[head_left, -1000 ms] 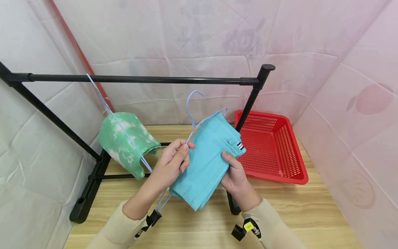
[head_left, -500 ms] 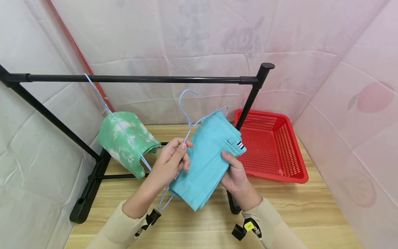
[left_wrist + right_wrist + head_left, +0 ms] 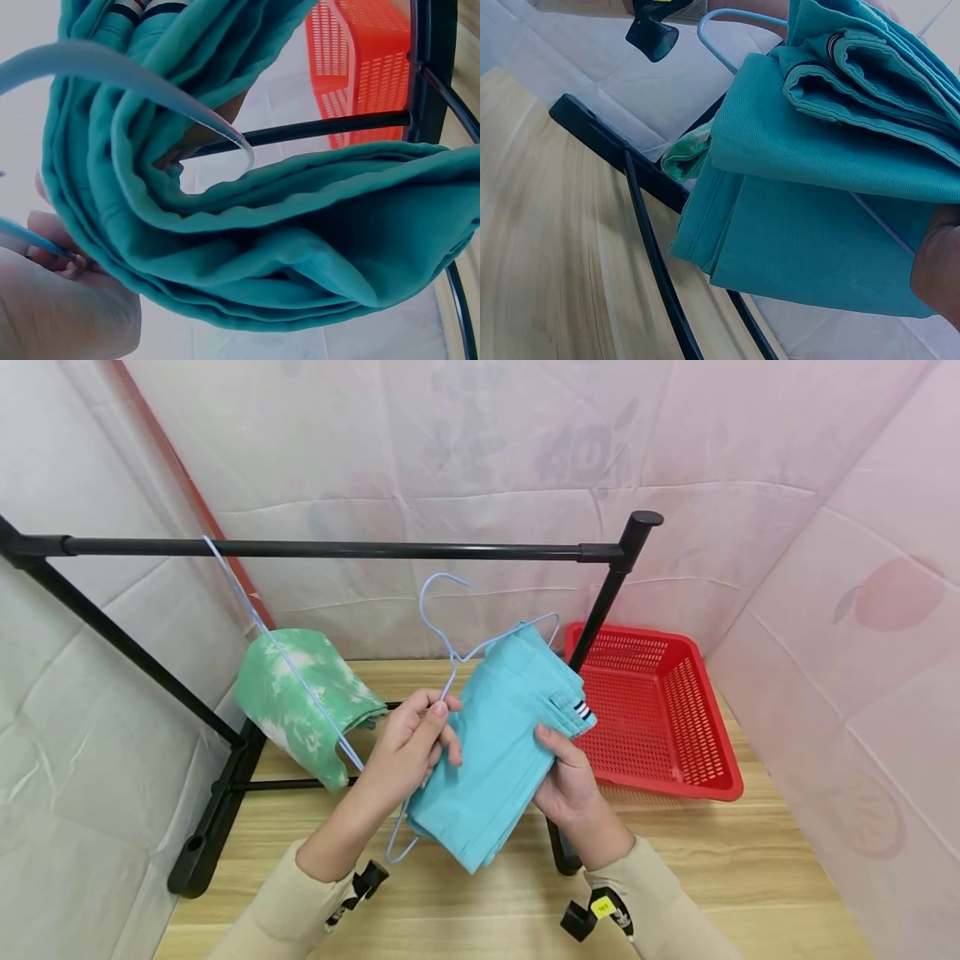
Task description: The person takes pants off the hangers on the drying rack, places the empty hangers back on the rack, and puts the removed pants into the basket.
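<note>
Left hand (image 3: 411, 743) pinches the left arm of the hanger (image 3: 453, 656) below its neck; right hand (image 3: 570, 783) grips the right edge of the folded blue garment (image 3: 495, 743), draped over the hanger above the worktop (image 3: 765, 893), left of the red basket (image 3: 630, 727). Step in hand looks like settling cloth on hanger. Next move probably calls for evening the fold, then lifting the free hook to the far rack bar (image 3: 397, 550) without slippage.
</note>
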Demonstrator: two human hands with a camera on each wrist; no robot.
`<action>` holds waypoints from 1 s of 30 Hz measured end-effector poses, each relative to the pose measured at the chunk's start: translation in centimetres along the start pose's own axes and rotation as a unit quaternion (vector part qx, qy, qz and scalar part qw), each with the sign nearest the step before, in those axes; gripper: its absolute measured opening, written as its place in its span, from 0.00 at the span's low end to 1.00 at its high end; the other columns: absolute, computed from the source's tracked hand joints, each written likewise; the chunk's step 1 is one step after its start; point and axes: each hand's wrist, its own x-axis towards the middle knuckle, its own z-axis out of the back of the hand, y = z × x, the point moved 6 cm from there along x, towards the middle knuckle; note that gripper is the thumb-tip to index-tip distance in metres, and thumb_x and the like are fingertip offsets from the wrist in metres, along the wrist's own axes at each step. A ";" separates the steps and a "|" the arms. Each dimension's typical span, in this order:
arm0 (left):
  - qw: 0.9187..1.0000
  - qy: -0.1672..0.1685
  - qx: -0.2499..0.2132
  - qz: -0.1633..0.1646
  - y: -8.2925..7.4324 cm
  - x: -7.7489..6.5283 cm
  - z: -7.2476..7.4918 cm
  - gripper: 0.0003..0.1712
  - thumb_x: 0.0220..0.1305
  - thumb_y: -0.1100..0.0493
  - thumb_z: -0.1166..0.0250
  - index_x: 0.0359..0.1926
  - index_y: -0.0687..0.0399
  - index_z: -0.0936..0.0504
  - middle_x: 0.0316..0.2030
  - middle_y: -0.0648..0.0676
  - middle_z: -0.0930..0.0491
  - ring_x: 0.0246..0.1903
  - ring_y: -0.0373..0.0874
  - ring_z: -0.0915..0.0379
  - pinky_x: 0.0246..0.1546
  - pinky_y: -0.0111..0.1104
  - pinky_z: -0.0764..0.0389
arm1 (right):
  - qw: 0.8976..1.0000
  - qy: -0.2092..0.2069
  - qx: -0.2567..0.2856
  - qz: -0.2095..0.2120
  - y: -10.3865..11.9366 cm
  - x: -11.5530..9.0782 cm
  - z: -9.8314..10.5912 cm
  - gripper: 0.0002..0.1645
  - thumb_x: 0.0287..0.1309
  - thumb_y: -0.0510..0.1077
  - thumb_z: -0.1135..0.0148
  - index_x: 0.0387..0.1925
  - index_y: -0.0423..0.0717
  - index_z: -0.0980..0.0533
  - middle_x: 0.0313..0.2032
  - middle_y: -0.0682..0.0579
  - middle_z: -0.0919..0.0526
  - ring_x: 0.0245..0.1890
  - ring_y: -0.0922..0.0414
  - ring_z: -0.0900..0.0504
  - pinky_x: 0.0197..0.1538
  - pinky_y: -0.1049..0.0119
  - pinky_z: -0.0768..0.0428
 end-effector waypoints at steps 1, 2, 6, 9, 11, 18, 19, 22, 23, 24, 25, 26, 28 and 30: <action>1.000 -0.001 0.000 0.001 0.0 0.0 0.0 0.18 0.82 0.56 0.59 0.53 0.67 0.31 0.20 0.56 0.22 0.10 0.37 0.44 0.08 0.28 0.40 | 1.000 0.001 -0.001 0.000 0.0 0.0 0.0 0.24 0.75 0.40 0.54 0.66 0.55 0.46 0.59 0.58 0.28 0.60 0.62 0.27 0.65 0.69 0.30; 1.000 -0.002 0.001 0.001 0.0 0.0 0.1 0.18 0.82 0.56 0.59 0.53 0.67 0.31 0.20 0.56 0.22 0.10 0.37 0.44 0.08 0.28 0.40 | 1.000 0.003 -0.001 0.000 0.0 -0.1 -0.1 0.24 0.75 0.40 0.54 0.66 0.56 0.46 0.59 0.58 0.29 0.60 0.62 0.27 0.65 0.69 0.30; 1.000 -0.009 0.007 0.002 0.1 0.0 0.2 0.17 0.82 0.56 0.58 0.53 0.67 0.30 0.20 0.56 0.22 0.10 0.37 0.44 0.08 0.28 0.40 | 1.000 0.007 -0.008 -0.002 0.0 -0.1 -0.1 0.23 0.75 0.40 0.54 0.66 0.55 0.46 0.59 0.58 0.28 0.59 0.62 0.27 0.65 0.68 0.30; 1.000 -0.013 0.011 0.003 0.1 -0.1 0.3 0.18 0.82 0.56 0.58 0.53 0.67 0.30 0.20 0.57 0.21 0.10 0.37 0.44 0.08 0.28 0.40 | 1.000 0.006 -0.014 -0.001 0.0 -0.1 -0.2 0.22 0.75 0.40 0.54 0.65 0.56 0.45 0.58 0.58 0.28 0.59 0.62 0.26 0.65 0.68 0.30; 1.000 -0.014 0.013 0.003 0.1 -0.1 0.4 0.18 0.82 0.55 0.58 0.53 0.67 0.30 0.20 0.57 0.21 0.10 0.37 0.44 0.08 0.28 0.39 | 1.000 0.003 -0.021 -0.001 0.0 -0.2 -0.3 0.22 0.75 0.40 0.55 0.65 0.56 0.44 0.58 0.59 0.28 0.58 0.62 0.26 0.65 0.69 0.30; 1.000 -0.016 0.014 0.007 0.3 0.0 0.4 0.18 0.82 0.55 0.59 0.53 0.66 0.30 0.20 0.57 0.21 0.10 0.37 0.44 0.08 0.28 0.39 | 0.999 0.001 -0.037 -0.003 0.0 -0.3 -0.4 0.19 0.76 0.40 0.56 0.63 0.56 0.42 0.57 0.59 0.26 0.56 0.63 0.25 0.63 0.70 0.28; 1.000 -0.017 0.014 0.008 0.4 0.0 0.4 0.19 0.82 0.55 0.59 0.53 0.66 0.30 0.20 0.57 0.21 0.10 0.37 0.44 0.08 0.28 0.39 | 0.999 0.000 -0.036 -0.002 0.0 -0.3 -0.4 0.19 0.75 0.40 0.55 0.63 0.56 0.41 0.56 0.59 0.26 0.56 0.63 0.24 0.63 0.70 0.28; 1.000 -0.017 0.015 0.011 0.4 0.0 0.4 0.19 0.82 0.54 0.59 0.53 0.66 0.30 0.21 0.57 0.21 0.10 0.37 0.44 0.08 0.29 0.39 | 0.999 0.000 -0.038 0.001 0.1 -0.3 -0.3 0.21 0.75 0.40 0.55 0.64 0.57 0.42 0.57 0.60 0.26 0.57 0.63 0.25 0.63 0.70 0.28; 1.000 -0.018 0.016 0.013 0.4 0.0 0.4 0.19 0.82 0.54 0.59 0.53 0.66 0.31 0.21 0.57 0.21 0.10 0.37 0.44 0.08 0.29 0.39 | 0.999 0.000 -0.037 0.002 0.1 -0.3 -0.3 0.21 0.75 0.40 0.55 0.64 0.57 0.42 0.57 0.60 0.26 0.57 0.63 0.25 0.63 0.70 0.29; 1.000 -0.018 0.015 0.014 0.4 0.0 0.4 0.19 0.82 0.54 0.58 0.53 0.66 0.31 0.21 0.57 0.21 0.10 0.37 0.44 0.08 0.29 0.39 | 0.999 0.000 -0.038 0.002 0.1 -0.4 -0.3 0.21 0.75 0.40 0.54 0.64 0.57 0.42 0.57 0.60 0.26 0.57 0.63 0.25 0.63 0.70 0.29; 1.000 -0.019 0.015 0.016 0.4 0.0 0.4 0.19 0.82 0.54 0.58 0.53 0.66 0.31 0.21 0.57 0.21 0.10 0.37 0.44 0.08 0.29 0.38 | 0.999 -0.001 -0.037 0.003 0.1 -0.4 -0.2 0.21 0.75 0.40 0.54 0.64 0.57 0.41 0.57 0.60 0.26 0.57 0.63 0.25 0.63 0.70 0.29; 1.000 -0.020 0.014 0.018 0.4 -0.1 0.4 0.19 0.82 0.54 0.58 0.53 0.67 0.31 0.21 0.57 0.21 0.10 0.37 0.44 0.08 0.29 0.38 | 0.999 -0.002 -0.039 0.002 0.1 -0.4 -0.2 0.21 0.75 0.40 0.54 0.64 0.57 0.41 0.57 0.61 0.26 0.57 0.63 0.25 0.63 0.70 0.29; 0.999 -0.022 0.014 0.021 0.5 0.0 0.4 0.19 0.82 0.54 0.58 0.53 0.67 0.31 0.21 0.57 0.22 0.10 0.38 0.43 0.09 0.29 0.38 | 0.999 -0.003 -0.040 0.001 0.1 -0.5 -0.1 0.21 0.75 0.40 0.54 0.64 0.57 0.41 0.57 0.61 0.26 0.56 0.63 0.24 0.63 0.70 0.28; 0.999 -0.024 0.013 0.023 0.6 0.0 0.5 0.19 0.82 0.54 0.58 0.53 0.67 0.31 0.21 0.57 0.22 0.10 0.38 0.43 0.09 0.29 0.38 | 0.999 -0.003 -0.041 0.000 0.1 -0.5 -0.1 0.21 0.75 0.40 0.55 0.64 0.57 0.41 0.57 0.61 0.26 0.56 0.63 0.24 0.63 0.70 0.28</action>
